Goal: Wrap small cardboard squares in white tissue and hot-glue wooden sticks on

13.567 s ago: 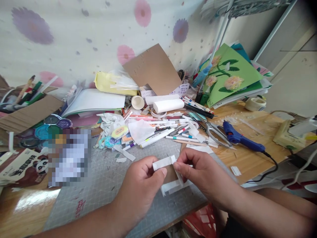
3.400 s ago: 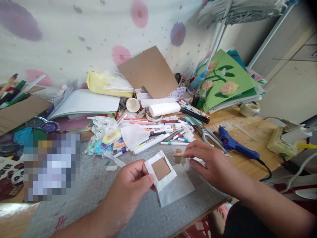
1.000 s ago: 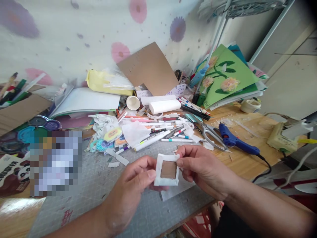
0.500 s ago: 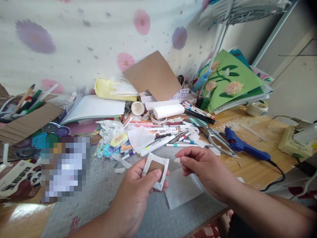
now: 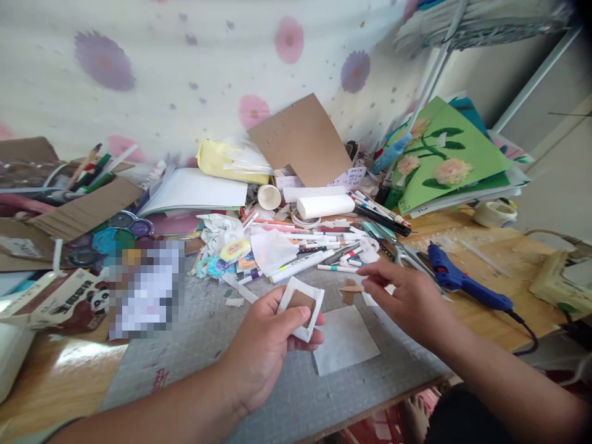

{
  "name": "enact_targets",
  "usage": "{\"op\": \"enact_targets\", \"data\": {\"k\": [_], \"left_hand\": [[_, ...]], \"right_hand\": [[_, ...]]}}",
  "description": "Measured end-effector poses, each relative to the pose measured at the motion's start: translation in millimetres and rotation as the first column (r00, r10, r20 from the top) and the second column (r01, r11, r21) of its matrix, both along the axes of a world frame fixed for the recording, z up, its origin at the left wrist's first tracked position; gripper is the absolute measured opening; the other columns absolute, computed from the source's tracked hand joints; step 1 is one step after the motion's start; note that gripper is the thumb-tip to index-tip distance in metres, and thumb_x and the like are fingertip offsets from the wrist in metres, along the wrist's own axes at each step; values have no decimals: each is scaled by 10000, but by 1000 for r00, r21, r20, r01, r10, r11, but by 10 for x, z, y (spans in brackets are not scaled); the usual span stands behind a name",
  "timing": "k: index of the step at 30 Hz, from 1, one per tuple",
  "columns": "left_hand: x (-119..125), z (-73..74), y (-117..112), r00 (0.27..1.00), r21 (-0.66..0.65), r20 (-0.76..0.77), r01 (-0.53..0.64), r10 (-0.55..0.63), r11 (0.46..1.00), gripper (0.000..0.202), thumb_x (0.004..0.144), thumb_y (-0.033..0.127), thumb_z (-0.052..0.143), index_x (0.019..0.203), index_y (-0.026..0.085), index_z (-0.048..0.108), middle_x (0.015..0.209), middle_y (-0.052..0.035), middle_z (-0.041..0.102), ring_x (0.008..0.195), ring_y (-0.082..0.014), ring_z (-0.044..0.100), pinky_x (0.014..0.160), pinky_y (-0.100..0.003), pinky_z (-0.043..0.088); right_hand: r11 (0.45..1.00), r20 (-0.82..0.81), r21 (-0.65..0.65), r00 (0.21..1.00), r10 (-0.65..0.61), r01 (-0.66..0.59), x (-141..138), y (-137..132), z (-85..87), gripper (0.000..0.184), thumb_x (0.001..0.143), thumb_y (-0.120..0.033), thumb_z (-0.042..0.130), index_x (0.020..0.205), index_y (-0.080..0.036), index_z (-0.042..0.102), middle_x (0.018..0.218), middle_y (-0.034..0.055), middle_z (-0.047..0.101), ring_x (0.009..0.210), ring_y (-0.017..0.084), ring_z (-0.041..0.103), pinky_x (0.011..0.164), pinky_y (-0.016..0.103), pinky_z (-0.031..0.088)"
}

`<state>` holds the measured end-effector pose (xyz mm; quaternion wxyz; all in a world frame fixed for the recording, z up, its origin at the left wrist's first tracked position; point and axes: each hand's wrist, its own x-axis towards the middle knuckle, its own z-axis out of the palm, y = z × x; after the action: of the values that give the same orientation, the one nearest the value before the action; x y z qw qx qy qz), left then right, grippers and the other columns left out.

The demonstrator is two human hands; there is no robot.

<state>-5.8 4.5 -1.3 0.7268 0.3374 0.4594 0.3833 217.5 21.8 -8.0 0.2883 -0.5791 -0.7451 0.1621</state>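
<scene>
Left hand (image 5: 266, 348) grips the white-edged cardboard square (image 5: 300, 306), thumb pressed on its brown middle, just above the cutting mat (image 5: 203, 333). Right hand (image 5: 409, 299) hovers by a small brown scrap (image 5: 350, 288), fingers drawn close (pinching anything? I can't tell). A white sheet (image 5: 345, 339) lies between them, with a blue glue gun (image 5: 457, 285) just beyond the right hand.

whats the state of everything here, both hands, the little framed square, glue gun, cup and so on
left hand, shut on the framed square, held up off the cutting mat
right hand, over scraps, grip unclear
white sheet, flat on the cutting mat
glue gun, lying on its side, cord attached
paper cup, tipped on its side
cardboard, propped up, leaning back
</scene>
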Motion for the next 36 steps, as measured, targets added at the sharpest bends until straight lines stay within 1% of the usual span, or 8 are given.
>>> {"op": "enact_targets", "data": {"k": [4,8,12,17,22,26,32,36], "left_hand": [[27,18,-36,1000,27,-10,4,-4,1000,148,740,214,617,868,148,584,724,-36,681,564,-131,605,590,-282,481],[66,26,-65,999,79,-23,42,-41,996,180,667,162,619,845,145,603,680,-11,632,598,-151,606,536,-272,484],[64,-11,-63,993,89,-74,100,-93,991,222,664,163,590,885,135,598,655,-9,630,536,-129,581,511,-261,466],[47,-60,-41,987,112,-55,154,-148,982,159,656,159,588,813,148,572,676,1,608,618,-145,596,535,-269,481],[19,-32,-18,979,84,-122,176,-165,981,96,667,169,596,755,150,562,634,0,626,519,-110,558,531,-260,478],[7,20,4,960,120,-201,220,-193,968,66,713,150,572,779,145,581,648,7,636,530,-109,568,544,-248,472],[6,53,8,952,122,-232,231,-199,965,59,720,160,587,777,144,593,635,11,643,541,-111,561,551,-238,464],[4,55,1,943,139,-252,256,-216,957,56,742,170,581,791,151,599,648,15,648,548,-118,569,572,-251,466]], "right_hand": [[973,-256,-191,964,75,-127,-142,-56,92,117,849,-271,524,838,-210,623,797,37,657,766,213,609,679,324,460],[867,-611,-337,786,96,-368,-351,-114,187,217,804,-347,623,981,-222,626,921,46,680,855,216,631,757,317,488],[762,-747,-414,664,29,-498,-472,-105,200,216,754,-334,683,918,-210,617,836,45,688,746,217,663,714,341,519],[775,-749,-422,662,-5,-471,-473,-42,119,186,744,-337,696,856,-212,616,752,25,670,652,191,650,636,316,523],[749,-729,-446,684,12,-489,-438,-65,155,72,759,-236,652,813,-198,622,757,24,682,714,188,648,693,301,498],[796,-750,-416,661,-27,-440,-455,-72,162,122,687,-174,683,771,-188,596,711,-9,632,661,146,601,622,256,457],[762,-803,-404,595,-32,-506,-479,-94,122,141,694,-138,647,762,-191,535,668,-21,619,632,139,603,626,266,443],[775,-805,-383,593,-12,-503,-475,-132,114,167,691,-114,635,766,-203,515,661,-34,610,631,136,602,631,265,445]]}}
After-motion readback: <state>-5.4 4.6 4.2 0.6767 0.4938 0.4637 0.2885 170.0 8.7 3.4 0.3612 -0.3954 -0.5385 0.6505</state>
